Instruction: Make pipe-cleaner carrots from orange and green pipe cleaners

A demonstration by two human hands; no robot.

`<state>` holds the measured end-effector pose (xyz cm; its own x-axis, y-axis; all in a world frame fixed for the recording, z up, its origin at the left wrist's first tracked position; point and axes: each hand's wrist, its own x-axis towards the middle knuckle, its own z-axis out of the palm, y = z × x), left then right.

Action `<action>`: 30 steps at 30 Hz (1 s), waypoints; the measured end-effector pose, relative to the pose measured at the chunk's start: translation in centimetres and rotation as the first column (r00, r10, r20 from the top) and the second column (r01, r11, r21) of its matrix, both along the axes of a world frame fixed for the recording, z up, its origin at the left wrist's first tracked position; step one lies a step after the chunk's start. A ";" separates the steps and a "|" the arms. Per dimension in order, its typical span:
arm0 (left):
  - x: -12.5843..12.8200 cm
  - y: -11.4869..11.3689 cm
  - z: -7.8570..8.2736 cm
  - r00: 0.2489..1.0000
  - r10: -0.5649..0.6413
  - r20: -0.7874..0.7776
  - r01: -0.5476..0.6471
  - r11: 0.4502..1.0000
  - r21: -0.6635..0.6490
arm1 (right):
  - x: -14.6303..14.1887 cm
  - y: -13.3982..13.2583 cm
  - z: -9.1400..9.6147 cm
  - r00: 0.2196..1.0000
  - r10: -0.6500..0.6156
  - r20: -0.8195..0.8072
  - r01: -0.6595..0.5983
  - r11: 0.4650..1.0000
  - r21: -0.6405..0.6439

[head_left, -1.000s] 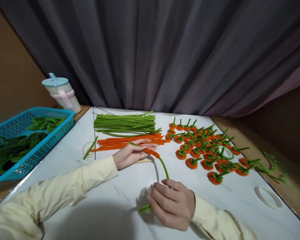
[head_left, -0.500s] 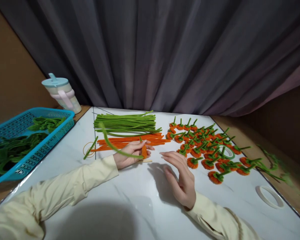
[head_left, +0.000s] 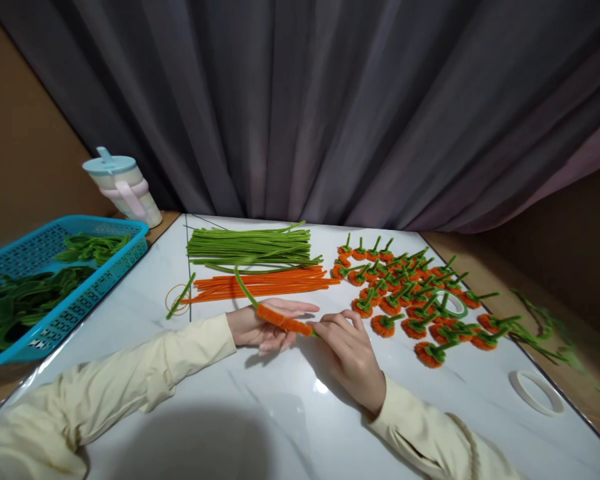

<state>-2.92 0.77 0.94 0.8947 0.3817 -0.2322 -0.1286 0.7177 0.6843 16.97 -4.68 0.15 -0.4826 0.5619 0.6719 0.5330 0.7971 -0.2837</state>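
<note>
My left hand [head_left: 265, 323] lies on the white table [head_left: 290, 400] with its fingers stretched flat under a green pipe cleaner wound with orange [head_left: 280, 319]. My right hand [head_left: 347, 350] pinches the right end of that orange-wound stem. The stem's bare green end rises to the upper left, over the loose orange pipe cleaners [head_left: 265, 285]. Behind these lies a bundle of green pipe cleaners [head_left: 253, 243]. Several finished orange flowers with green stems [head_left: 405, 300] are spread to the right of my hands.
A blue basket [head_left: 80, 293] with green leaf shapes stands at the left edge. A lidded cup [head_left: 123, 183] sits behind it. A rubber band [head_left: 173, 300] lies left of the orange stems, and two tape rings [head_left: 535, 393] rest on the right side.
My right hand has closed in and taken the end of the orange-wound stem. The stem has turned, so its green end now points up and left. My left hand has flattened beneath it.
</note>
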 end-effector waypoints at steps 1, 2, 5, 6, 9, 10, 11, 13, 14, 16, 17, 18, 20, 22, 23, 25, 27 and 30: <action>0.0 0.1 -0.2 0.999 0.047 0.018 -0.046 0.999 -0.016 | 0.0 0.0 -0.1 1.000 -0.019 0.004 0.019 1.000 0.024; 0.1 0.2 -0.3 0.995 0.089 0.038 -0.088 0.996 -0.034 | 0.1 0.0 -0.2 0.999 -0.043 0.011 0.043 0.998 0.049; 0.2 0.3 -0.4 0.977 0.189 0.099 -0.182 0.980 -0.084 | 0.2 -0.1 -0.3 0.990 -0.131 0.055 0.123 0.984 0.132; 0.3 0.3 -0.3 0.969 0.221 0.110 -0.212 0.973 -0.089 | 0.2 -0.1 -0.3 0.984 -0.162 0.076 0.148 0.975 0.167; 0.6 -0.1 0.0 0.948 0.303 0.100 -0.301 0.953 -0.040 | 0.2 -0.3 -0.1 0.954 -0.245 0.171 0.188 0.937 0.295; 0.7 -0.3 0.1 0.941 0.324 0.097 -0.325 0.946 -0.007 | 0.2 -0.4 0.0 0.941 -0.270 0.206 0.190 0.922 0.338; 0.9 -0.5 0.0 0.934 0.342 0.098 -0.346 0.938 0.028 | 0.2 -0.5 0.0 0.928 -0.289 0.236 0.187 0.908 0.376; 1.2 -0.8 0.0 0.924 0.368 0.104 -0.377 0.922 0.085 | 0.0 -0.9 0.1 0.909 -0.307 0.282 0.169 0.890 0.424; 1.3 -1.0 0.0 0.918 0.382 0.102 -0.392 0.914 0.104 | -0.1 -1.0 0.2 0.907 -0.303 0.291 0.157 0.886 0.435; 1.4 -1.2 0.4 0.909 0.409 0.079 -0.416 0.902 0.118 | -0.2 -1.3 0.4 0.925 -0.265 0.272 0.130 0.894 0.429; 1.4 -1.2 0.7 0.908 0.412 0.075 -0.418 0.901 0.113 | -0.2 -1.4 0.5 0.943 -0.235 0.237 0.123 0.904 0.410; 1.3 -1.3 1.1 0.912 0.402 0.086 -0.409 0.907 0.104 | -0.2 -1.4 0.7 0.961 -0.206 0.186 0.122 0.916 0.383; 1.1 -1.5 2.0 0.932 0.330 0.152 -0.345 0.935 0.086 | 0.1 -1.1 1.2 0.981 -0.185 0.058 0.156 0.931 0.329; 1.0 -1.9 3.0 0.950 0.212 0.228 -0.239 0.966 0.096 | 0.4 -0.4 2.0 0.975 -0.219 -0.042 0.221 0.932 0.287; 0.9 -2.2 3.4 0.957 0.153 0.245 -0.183 0.977 0.107 | 0.6 -0.1 2.5 0.968 -0.239 -0.070 0.249 0.930 0.272; 0.9 -3.0 4.0 0.967 0.053 0.248 -0.084 0.989 0.118 | 0.8 0.6 3.7 0.968 -0.240 -0.076 0.251 0.937 0.244; 1.0 -3.8 4.3 0.971 -0.019 0.239 -0.006 0.994 0.105 | 0.9 0.9 5.0 0.984 -0.179 -0.010 0.177 0.960 0.217; 1.0 -4.6 4.5 0.961 -0.072 0.269 0.057 0.996 0.064 | 0.9 0.7 6.8 0.997 -0.012 0.074 0.006 0.997 0.082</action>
<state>-1.87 -3.81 5.47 0.9443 0.3264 0.0414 -0.2689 0.6930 0.6689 17.90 -4.02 6.98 -0.5280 0.5106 0.6786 0.5571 0.8113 -0.1770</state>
